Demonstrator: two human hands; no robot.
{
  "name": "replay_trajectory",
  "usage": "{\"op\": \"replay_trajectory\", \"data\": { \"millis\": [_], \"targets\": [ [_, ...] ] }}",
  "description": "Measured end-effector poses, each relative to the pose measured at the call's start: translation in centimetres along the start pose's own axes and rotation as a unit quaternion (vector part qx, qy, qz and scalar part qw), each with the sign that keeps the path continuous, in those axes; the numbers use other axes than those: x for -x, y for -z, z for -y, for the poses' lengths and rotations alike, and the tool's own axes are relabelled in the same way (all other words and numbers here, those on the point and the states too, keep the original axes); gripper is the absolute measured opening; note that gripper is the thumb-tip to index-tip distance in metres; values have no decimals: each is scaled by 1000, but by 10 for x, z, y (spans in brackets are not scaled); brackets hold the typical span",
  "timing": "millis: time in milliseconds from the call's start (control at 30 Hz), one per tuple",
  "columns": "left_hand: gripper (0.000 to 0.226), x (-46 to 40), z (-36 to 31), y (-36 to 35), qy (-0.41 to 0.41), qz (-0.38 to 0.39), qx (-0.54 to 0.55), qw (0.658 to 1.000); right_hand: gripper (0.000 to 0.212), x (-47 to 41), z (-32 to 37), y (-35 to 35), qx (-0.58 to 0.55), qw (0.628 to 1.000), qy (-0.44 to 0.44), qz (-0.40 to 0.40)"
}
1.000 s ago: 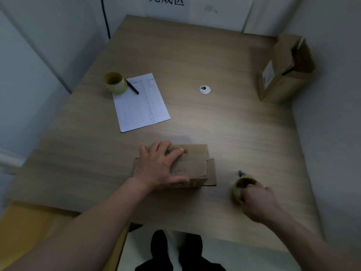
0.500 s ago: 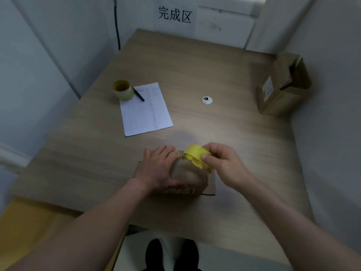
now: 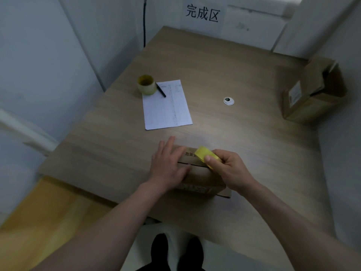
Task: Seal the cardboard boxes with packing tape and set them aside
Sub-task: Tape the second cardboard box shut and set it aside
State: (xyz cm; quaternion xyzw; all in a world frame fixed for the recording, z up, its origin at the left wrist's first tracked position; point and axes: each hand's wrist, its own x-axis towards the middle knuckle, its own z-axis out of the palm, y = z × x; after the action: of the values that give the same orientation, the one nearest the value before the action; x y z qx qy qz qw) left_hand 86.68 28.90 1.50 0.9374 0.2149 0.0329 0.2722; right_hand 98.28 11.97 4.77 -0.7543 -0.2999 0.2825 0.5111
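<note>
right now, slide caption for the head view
Left hand steadies brown cardboard box; right hand holds yellow tape roll at its seam.

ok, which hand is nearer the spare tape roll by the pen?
Left. The left hand lies flat on the near box, below the spare tape roll. The right hand, gripping the yellow tape roll, sits farther right.

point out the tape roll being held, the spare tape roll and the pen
held tape roll (image 3: 203,154), head view, yellow outer band
spare tape roll (image 3: 146,85), head view, side wall below the rim
pen (image 3: 161,91), head view, mid barrel
</note>
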Motion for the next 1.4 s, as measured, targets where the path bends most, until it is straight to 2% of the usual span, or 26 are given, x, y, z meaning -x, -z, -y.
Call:
{"op": "replay_trajectory", "data": {
  "millis": [67,100,167,267,333,433,600,700,767,867,1000,1100,1167,1300,1400],
  "targets": [
    [54,-4,-9,10,-47,-72,125,988,19,-3,-1,-2,16,1000,2,16],
    [51,-7,-15,16,-60,-82,178,979,24,-4,-2,-2,25,999,9,26],
    [43,-13,-27,31,-73,-45,232,969,37,-7,-1,-2,44,998,13,48],
    [34,-23,-34,44,-74,65,227,969,22,-10,5,0,50,996,15,74],
    [29,-28,-32,44,-68,103,225,966,21,-12,9,2,50,995,17,84],
    [16,-30,-31,46,-50,107,261,958,20,-16,12,3,49,994,6,93],
    [21,-29,-37,49,-28,65,273,959,15,-17,15,3,30,995,8,98],
    [15,-26,-37,43,-13,13,286,958,27,-15,14,6,12,997,-12,79],
    [11,-23,-35,39,17,-31,308,951,32,-13,9,4,49,997,-32,53],
    [10,-20,-32,33,53,-65,301,950,31,-11,-5,-6,129,990,-11,-47],
    [13,-11,-27,29,92,-121,300,942,22,-8,-23,-16,119,980,29,-154],
    [13,-5,-19,33,139,-131,329,925,12,-7,-23,-22,153,970,51,-183],
    [14,-3,-11,36,153,-133,315,927,19,-7,-21,-28,204,958,67,-192],
    [15,4,3,30,119,-166,199,959,26,-6,-21,-38,275,934,82,-215],
    [15,12,4,15,109,-202,208,951,31,-6,-21,-42,308,918,103,-229]
  ]
}}
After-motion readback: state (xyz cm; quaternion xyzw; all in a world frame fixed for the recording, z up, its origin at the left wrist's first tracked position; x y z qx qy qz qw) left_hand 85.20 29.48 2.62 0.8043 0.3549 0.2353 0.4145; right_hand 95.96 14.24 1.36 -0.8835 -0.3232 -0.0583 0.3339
